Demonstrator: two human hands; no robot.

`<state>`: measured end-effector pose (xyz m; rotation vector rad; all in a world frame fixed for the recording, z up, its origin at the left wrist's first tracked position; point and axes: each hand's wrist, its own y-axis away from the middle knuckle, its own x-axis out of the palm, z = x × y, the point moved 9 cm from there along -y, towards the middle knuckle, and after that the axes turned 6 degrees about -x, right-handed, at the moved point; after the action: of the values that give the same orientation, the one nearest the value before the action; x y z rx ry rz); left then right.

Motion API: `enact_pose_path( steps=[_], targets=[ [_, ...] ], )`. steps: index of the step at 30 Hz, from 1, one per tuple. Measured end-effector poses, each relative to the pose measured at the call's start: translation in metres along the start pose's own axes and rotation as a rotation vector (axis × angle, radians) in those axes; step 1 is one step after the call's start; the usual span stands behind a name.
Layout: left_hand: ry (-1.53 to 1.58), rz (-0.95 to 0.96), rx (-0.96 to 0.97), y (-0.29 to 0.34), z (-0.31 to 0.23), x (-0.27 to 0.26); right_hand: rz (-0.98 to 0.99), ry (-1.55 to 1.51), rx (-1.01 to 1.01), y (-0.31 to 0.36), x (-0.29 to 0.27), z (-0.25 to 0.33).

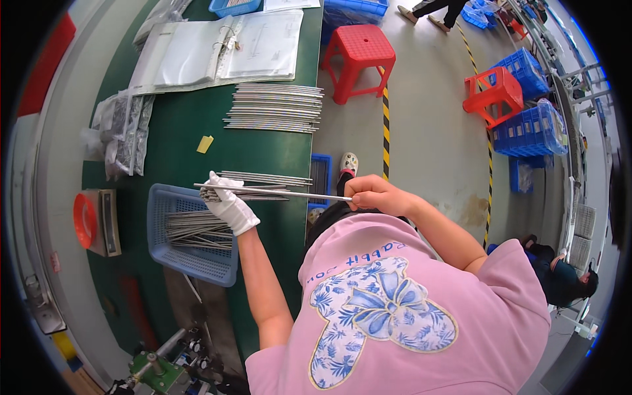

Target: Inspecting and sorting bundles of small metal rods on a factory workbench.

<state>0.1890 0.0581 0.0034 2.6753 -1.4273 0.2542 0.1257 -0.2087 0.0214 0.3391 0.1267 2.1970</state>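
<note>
My left hand point(232, 207), in a white glove, is closed around a bundle of thin metal rods point(210, 195), their ends bunched at the fingers. One longer-looking rod point(293, 193) stretches from there across to my bare right hand point(380, 195), whose fingers pinch its near end. Just beyond the bundle, a few loose rods point(276, 179) lie on the green table point(178, 138). Farther off is a row of several parallel rods point(273, 108). Beside my left hand sits a blue basket point(197, 268) with a pile of rods point(191, 230) inside.
An open ring binder point(260, 49) and plastic bags point(125, 128) lie on the table, with a yellow slip point(205, 144). Red stools point(363, 46) stand on the floor. At lower left is green machinery point(155, 368). A person point(566, 276) is at the right.
</note>
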Motion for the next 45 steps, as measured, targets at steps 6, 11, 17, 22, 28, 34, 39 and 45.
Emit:
enact_pose_path(
  steps=[6, 11, 17, 22, 28, 34, 39, 45],
  targets=[
    [-0.002, -0.008, 0.004, 0.000, -0.003, -0.002, 0.010, 0.117, -0.059, 0.000, 0.001, 0.006],
    [0.023, -0.023, -0.015, 0.005, -0.004, 0.003, 0.025, -0.051, -0.065, 0.001, 0.007, -0.008],
    [-0.017, -0.066, -0.034, 0.011, 0.001, 0.001, -0.013, -0.571, -0.039, 0.010, 0.007, -0.027],
    [-0.053, -0.081, 0.052, 0.012, -0.005, -0.001, -0.114, -0.593, -0.110, 0.013, -0.032, -0.015],
    [-0.093, -0.080, 0.050, 0.016, -0.004, -0.004, -0.350, -0.309, -0.247, -0.005, -0.114, 0.016],
    [-0.227, -0.209, 0.133, 0.032, -0.012, -0.007, -0.526, -0.219, -0.330, -0.029, -0.192, 0.025],
    [-0.292, -0.250, 0.269, 0.048, -0.020, -0.005, -0.603, -0.160, -0.328, -0.044, -0.242, 0.029],
    [-0.321, -0.374, 0.243, 0.062, -0.025, -0.005, -0.547, -0.157, -0.251, -0.071, -0.281, 0.016]
  ],
)
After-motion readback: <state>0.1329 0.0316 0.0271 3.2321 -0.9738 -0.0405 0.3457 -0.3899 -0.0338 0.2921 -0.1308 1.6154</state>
